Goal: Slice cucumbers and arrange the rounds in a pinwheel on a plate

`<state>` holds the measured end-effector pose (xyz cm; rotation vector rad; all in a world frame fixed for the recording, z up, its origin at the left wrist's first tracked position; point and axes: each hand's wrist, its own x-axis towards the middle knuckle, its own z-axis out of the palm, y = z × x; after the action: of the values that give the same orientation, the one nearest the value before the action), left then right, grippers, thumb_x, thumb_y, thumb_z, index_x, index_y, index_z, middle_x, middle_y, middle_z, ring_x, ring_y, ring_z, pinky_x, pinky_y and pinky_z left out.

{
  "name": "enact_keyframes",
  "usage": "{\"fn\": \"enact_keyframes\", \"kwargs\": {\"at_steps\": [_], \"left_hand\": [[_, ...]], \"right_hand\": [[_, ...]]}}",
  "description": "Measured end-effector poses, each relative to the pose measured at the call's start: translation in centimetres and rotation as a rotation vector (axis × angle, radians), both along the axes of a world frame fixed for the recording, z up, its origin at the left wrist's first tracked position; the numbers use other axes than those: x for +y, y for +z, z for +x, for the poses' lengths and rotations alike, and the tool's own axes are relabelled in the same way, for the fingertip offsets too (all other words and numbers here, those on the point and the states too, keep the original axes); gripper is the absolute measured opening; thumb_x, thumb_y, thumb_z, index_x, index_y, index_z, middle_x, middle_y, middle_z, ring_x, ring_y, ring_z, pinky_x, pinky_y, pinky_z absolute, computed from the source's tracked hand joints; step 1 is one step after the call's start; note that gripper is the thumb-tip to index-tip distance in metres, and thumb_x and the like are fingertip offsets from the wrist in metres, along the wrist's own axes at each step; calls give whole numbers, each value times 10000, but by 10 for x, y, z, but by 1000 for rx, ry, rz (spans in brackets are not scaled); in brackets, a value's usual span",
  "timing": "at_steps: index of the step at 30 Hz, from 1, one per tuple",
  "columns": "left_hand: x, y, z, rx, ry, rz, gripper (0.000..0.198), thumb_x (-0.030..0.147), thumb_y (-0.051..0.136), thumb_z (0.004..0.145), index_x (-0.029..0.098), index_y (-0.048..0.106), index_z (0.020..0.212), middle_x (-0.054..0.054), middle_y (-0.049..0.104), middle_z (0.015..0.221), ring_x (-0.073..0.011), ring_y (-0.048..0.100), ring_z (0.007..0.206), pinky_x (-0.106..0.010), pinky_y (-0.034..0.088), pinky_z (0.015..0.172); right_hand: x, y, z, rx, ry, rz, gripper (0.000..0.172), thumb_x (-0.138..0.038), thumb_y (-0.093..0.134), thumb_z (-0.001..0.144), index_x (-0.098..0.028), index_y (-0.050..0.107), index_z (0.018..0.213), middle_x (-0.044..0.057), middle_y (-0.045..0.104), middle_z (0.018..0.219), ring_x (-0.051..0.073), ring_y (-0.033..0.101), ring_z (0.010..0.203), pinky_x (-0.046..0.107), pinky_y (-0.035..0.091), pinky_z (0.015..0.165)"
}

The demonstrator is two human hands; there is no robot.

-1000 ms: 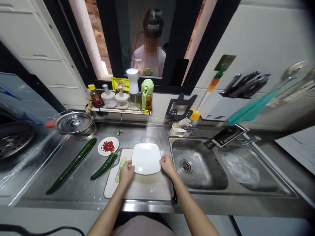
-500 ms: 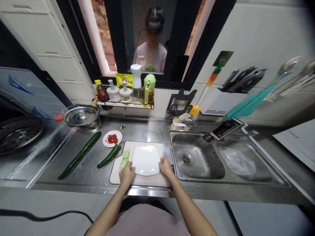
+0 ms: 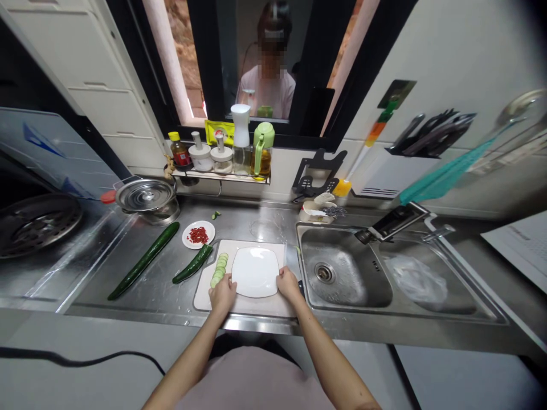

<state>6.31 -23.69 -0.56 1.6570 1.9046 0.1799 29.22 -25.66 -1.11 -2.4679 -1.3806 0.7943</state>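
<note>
A white square plate (image 3: 255, 271) rests on a pale cutting board (image 3: 248, 304) on the steel counter. My left hand (image 3: 222, 294) grips the plate's near left edge and my right hand (image 3: 288, 284) grips its near right edge, fingers curled on the rim. A row of cucumber slices (image 3: 219, 269) lies on the board just left of the plate, by my left hand. A half cucumber (image 3: 192, 264) lies left of the board.
A whole cucumber (image 3: 144, 260) and a small dish of chopped red chilli (image 3: 198, 234) sit to the left, with a lidded pot (image 3: 145, 197) behind. The sink (image 3: 346, 279) is right of the board. A condiment shelf (image 3: 222, 165) lines the back wall. The window reflects a person.
The camera has drawn back and tilted, so the counter appears farther away. Both hands have kept hold of the plate on the board.
</note>
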Motion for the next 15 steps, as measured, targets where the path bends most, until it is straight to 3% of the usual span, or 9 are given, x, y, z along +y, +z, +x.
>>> {"fn": "enact_keyframes", "kwargs": {"at_steps": [10,15], "left_hand": [[1,3,-3,-3,-8,5,358,287,514,870,249,608,1214,-55,716,997,-238,631,997,-362,376,902],[-5,-2,-13,-110,1,78,433,303,535,866,200,568,1285,-51,703,913,-213,639,904,-307,404,834]], "right_hand": [[6,4,-6,-69,45,-66,224,-130,465,852,-153,603,1027,97,690,943,187,615,857,249,316,655],[7,5,-7,-82,71,-89,236,-136,462,860,-145,599,1052,110,697,965,202,628,893,255,331,669]]}}
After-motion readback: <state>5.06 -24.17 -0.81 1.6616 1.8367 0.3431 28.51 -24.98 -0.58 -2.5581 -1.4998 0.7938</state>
